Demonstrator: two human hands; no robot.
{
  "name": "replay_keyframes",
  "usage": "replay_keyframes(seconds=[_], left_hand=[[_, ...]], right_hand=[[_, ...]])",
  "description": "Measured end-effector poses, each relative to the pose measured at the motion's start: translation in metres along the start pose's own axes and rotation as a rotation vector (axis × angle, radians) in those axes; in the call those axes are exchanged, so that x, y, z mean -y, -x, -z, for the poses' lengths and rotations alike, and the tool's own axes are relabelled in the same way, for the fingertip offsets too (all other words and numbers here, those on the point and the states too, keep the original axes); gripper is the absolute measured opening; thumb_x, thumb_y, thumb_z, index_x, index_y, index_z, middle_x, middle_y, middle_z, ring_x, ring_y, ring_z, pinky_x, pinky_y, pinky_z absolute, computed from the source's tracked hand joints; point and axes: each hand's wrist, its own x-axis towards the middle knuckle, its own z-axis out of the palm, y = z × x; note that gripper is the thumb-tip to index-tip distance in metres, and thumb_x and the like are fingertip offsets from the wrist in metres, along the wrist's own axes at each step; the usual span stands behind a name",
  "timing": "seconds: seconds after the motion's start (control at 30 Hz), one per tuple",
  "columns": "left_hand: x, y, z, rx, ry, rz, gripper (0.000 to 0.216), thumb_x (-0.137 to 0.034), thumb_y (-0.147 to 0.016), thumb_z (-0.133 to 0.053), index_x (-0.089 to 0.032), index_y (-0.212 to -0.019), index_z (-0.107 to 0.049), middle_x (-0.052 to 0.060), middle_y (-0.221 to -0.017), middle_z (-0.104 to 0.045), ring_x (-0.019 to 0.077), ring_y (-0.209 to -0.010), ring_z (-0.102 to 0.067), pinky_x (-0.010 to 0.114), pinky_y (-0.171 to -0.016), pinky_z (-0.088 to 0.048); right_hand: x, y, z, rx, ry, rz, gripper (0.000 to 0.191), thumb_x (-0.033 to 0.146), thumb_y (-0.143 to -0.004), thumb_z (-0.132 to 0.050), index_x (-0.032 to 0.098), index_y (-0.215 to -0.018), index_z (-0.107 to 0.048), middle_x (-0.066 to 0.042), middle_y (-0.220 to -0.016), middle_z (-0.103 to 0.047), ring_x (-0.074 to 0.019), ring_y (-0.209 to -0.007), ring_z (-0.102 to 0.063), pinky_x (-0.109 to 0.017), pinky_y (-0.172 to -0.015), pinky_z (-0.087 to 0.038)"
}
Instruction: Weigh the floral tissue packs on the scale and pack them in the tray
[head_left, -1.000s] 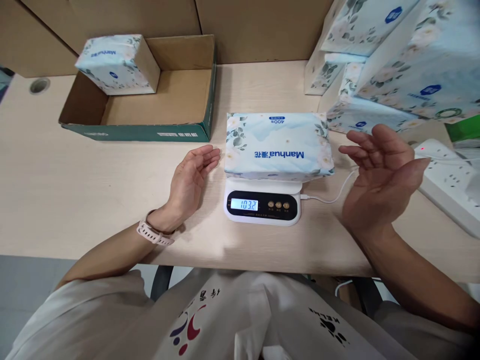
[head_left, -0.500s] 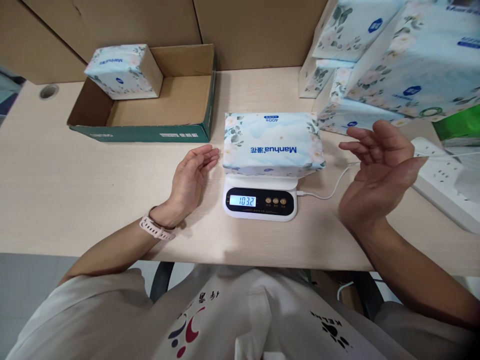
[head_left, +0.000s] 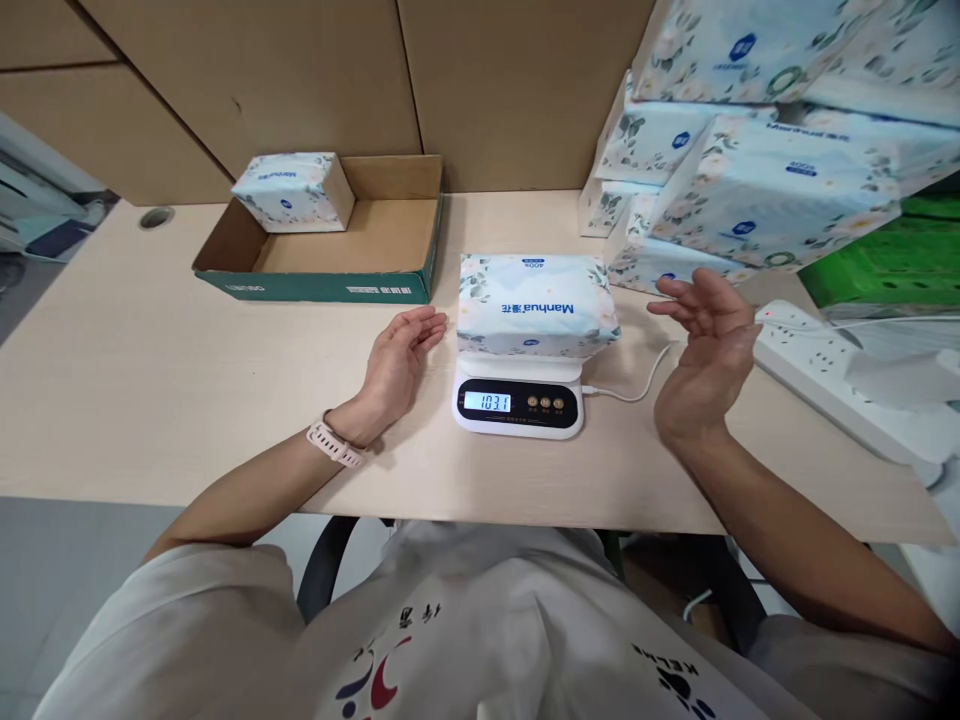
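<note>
Left hand (head_left: 401, 365) and right hand (head_left: 705, 355) are open on either side of the tissue pack (head_left: 536, 300), just apart from it, the left with fingers close together and pointing toward it, the right with fingers loosely bent. That pack sits on a white scale (head_left: 519, 405) (its lit display (head_left: 487, 402) reads 103.1), a white cable (head_left: 630, 402) running from its right side. Farther back, an open carton (head_left: 315, 288) holds another pack (head_left: 292, 200), while more packs (head_left: 772, 195) are stacked beyond the right hand, near a power strip (head_left: 810, 345)
</note>
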Motion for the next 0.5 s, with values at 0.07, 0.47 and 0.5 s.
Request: replay_keyframes(seconds=[0.07,0.47,0.5], left_hand=[[-0.0006,0.0006,-0.0004,-0.006,0.008,0.011,0.012,-0.020,-0.093,-0.069,-0.016,-0.102,-0.075,0.010,-0.113,-0.081,0.0187,-0.111,-0.075,0.040,-0.120,-0.054],[-0.0028,0.0014,0.0011,0.015,-0.017,0.019,0.014,-0.023,-0.095,-0.068,-0.018,-0.107,-0.074,0.010,-0.116,-0.080,0.0209,-0.119,-0.075,0.042,-0.123,-0.054],[-0.0028,0.0013,0.0012,0.015,-0.019,0.022,0.014,-0.023,-0.095,-0.069,-0.018,-0.107,-0.074,0.010,-0.116,-0.080,0.0208,-0.119,-0.075,0.041,-0.122,-0.054]], right_hand=[[-0.0015,0.0004,0.0004,-0.004,-0.024,0.014,0.055,0.059,-0.105,-0.043,0.026,-0.137,-0.072,-0.008,-0.127,-0.079,-0.0255,-0.115,-0.077,-0.055,-0.108,-0.057],[0.0012,0.0022,0.0004,-0.004,-0.056,-0.034,0.059,0.067,-0.103,-0.038,0.032,-0.132,-0.076,-0.007,-0.122,-0.080,-0.0311,-0.120,-0.078,-0.062,-0.105,-0.059],[0.0025,0.0028,0.0002,0.003,-0.069,-0.027,0.058,0.064,-0.104,-0.037,0.033,-0.132,-0.077,-0.006,-0.121,-0.081,-0.0305,-0.120,-0.078,-0.062,-0.105,-0.058]])
